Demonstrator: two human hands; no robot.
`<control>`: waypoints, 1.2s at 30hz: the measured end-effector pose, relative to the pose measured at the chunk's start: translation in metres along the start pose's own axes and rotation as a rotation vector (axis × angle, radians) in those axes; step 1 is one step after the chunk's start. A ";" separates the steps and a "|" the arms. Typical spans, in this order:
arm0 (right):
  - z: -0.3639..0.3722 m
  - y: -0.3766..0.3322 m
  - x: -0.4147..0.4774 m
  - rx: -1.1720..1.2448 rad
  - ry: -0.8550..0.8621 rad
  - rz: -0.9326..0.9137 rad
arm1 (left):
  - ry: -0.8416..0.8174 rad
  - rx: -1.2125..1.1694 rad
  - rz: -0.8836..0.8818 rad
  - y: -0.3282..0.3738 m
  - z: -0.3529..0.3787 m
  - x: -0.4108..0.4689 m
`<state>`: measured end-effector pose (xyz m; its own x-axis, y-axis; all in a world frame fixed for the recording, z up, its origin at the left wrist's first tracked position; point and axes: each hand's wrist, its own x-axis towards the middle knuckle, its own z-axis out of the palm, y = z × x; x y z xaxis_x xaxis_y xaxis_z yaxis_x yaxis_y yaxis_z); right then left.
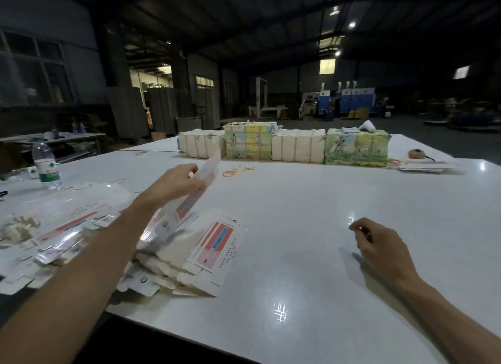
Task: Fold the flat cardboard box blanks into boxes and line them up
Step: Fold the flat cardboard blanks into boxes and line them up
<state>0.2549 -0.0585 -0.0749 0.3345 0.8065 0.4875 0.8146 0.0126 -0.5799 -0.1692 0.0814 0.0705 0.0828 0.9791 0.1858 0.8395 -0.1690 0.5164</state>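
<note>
My left hand [177, 183] grips the upper part of a flat white box blank [189, 201] with a red and blue print, tilted up off the table. Below it lies a fanned stack of box blanks [214, 251], printed the same way, leaning toward the right. More flat blanks [70, 225] lie spread on the left of the table. My right hand [379, 245] hovers over bare table at the right, fingers curled and pinched together, nothing visible in it.
Four tied bundles of cardboard [284, 144] stand in a row at the far side of the white table [311, 269]. Loose rubber bands [237, 171] lie in front of them. A water bottle [46, 164] stands at the left. Thin flat sheets [425, 166] lie far right.
</note>
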 end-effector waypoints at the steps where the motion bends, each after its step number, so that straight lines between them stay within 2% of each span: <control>1: -0.001 0.000 0.000 0.004 0.004 -0.009 | -0.114 -0.182 0.009 0.015 0.013 -0.004; 5: -0.006 0.000 -0.001 0.022 0.033 -0.047 | -0.717 -0.931 0.038 0.073 0.080 -0.027; 6: -0.007 0.000 -0.002 0.029 0.046 -0.063 | -0.834 -1.065 0.037 0.087 0.098 -0.035; 8: -0.009 -0.002 -0.002 0.062 0.094 -0.095 | -0.953 -1.209 0.020 0.116 0.134 -0.049; 13: -0.018 -0.006 0.001 0.183 0.288 -0.139 | -0.921 -1.236 0.032 0.163 0.212 -0.081; 15: -0.021 -0.006 0.001 0.210 0.318 -0.182 | -0.927 -1.286 0.034 0.166 0.230 -0.089; 18: -0.023 -0.006 0.003 0.144 0.289 -0.275 | -0.922 -1.323 0.069 0.162 0.241 -0.092; 25: -0.029 -0.014 -0.002 -0.056 0.099 -0.374 | -0.889 -1.364 0.078 0.159 0.237 -0.100; 28: -0.028 -0.016 0.000 -0.023 0.075 -0.374 | -0.857 -1.340 0.089 0.160 0.235 -0.101; 32: -0.025 -0.023 -0.001 0.071 0.023 -0.371 | -0.776 -1.431 0.072 0.158 0.231 -0.097; 34: -0.024 -0.025 0.000 0.061 0.062 -0.378 | -0.783 -1.402 0.065 0.158 0.228 -0.094; 36: -0.026 -0.027 0.001 0.090 0.106 -0.302 | -0.836 -1.354 0.093 0.159 0.228 -0.095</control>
<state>0.2453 -0.0732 -0.0415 0.1354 0.6927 0.7084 0.8410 0.2976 -0.4518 0.0790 -0.0126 -0.0552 0.7451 0.6669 0.0028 -0.2236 0.2459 0.9432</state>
